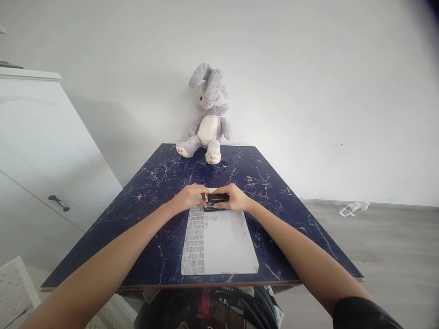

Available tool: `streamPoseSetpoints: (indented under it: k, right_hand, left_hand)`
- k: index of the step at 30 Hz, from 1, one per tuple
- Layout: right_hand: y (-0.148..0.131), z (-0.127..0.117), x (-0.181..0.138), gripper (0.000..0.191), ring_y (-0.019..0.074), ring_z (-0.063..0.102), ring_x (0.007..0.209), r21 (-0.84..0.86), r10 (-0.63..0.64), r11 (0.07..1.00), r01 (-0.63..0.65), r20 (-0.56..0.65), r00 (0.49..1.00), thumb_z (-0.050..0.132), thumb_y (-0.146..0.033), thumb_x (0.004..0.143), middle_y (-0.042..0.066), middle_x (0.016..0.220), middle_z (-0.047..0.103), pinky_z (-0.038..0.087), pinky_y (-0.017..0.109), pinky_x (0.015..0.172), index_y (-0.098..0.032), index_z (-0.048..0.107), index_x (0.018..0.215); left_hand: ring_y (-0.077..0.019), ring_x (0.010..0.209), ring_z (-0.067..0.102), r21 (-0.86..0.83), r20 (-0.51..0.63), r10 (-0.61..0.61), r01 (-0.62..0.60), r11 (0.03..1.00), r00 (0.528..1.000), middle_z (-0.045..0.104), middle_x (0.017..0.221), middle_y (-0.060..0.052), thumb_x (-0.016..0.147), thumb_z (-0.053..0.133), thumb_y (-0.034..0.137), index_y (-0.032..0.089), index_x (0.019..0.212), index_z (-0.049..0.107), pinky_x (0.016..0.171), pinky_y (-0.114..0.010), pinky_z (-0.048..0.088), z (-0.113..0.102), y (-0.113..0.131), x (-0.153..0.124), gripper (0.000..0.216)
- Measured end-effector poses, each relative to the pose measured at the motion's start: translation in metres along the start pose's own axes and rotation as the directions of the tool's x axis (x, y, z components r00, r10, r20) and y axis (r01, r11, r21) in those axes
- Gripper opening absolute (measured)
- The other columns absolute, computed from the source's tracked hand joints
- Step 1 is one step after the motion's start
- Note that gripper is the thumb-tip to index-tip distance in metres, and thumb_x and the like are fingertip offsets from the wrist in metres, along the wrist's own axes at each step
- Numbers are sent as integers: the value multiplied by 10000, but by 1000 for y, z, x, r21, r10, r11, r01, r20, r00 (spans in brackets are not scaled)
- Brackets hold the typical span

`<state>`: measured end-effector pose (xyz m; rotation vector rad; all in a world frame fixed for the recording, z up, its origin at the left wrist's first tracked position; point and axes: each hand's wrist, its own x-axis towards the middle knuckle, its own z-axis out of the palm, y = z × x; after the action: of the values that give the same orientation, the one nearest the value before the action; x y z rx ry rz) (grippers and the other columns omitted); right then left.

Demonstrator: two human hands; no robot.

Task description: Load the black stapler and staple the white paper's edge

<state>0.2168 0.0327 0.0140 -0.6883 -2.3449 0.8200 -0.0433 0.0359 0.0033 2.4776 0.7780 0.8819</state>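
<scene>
A black stapler (pixel 218 198), with a bit of metal showing at its left end, is between my two hands over the far end of a white book or stack of paper (pixel 229 242). My right hand (pixel 236 198) grips its right end, thumb in front and fingers behind. Curled around the left end, my left hand (pixel 192 196) has its thumb and fingertips on the stapler. The page beneath has a grey brick-like pattern down its left side and small print near the top. My fingers hide parts of the stapler.
The dark blue marbled table (pixel 154 246) bears a grey plush rabbit (pixel 209 123), which sits at the far edge against the white wall. A white cabinet (pixel 44 137) stands on the left. Some clear plastic packaging (pixel 353 209) lies on the floor at right.
</scene>
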Motion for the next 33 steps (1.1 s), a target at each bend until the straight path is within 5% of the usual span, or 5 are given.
streamPoseSetpoints:
  k: [10,33]
  right_hand:
    - [6,9,2,300,111,489,615,-31,5,999,-5,-2,1000,767,-440,856,-13,723,620,367,232,595,-144,734,892]
    - [10,13,3,319,112,473,620,12,36,999,-36,-20,999,775,-452,839,-20,707,594,356,232,590,-141,738,894]
  left_hand:
    - [-226,1043,639,77,47,149,-152,985,988,654,1161,-93,960,696,365,211,1135,682,947,-356,488,5,-7,3,234]
    - [-187,936,615,30,10,124,-124,992,992,591,1146,-79,988,645,370,222,1102,679,884,-337,522,8,-3,3,190]
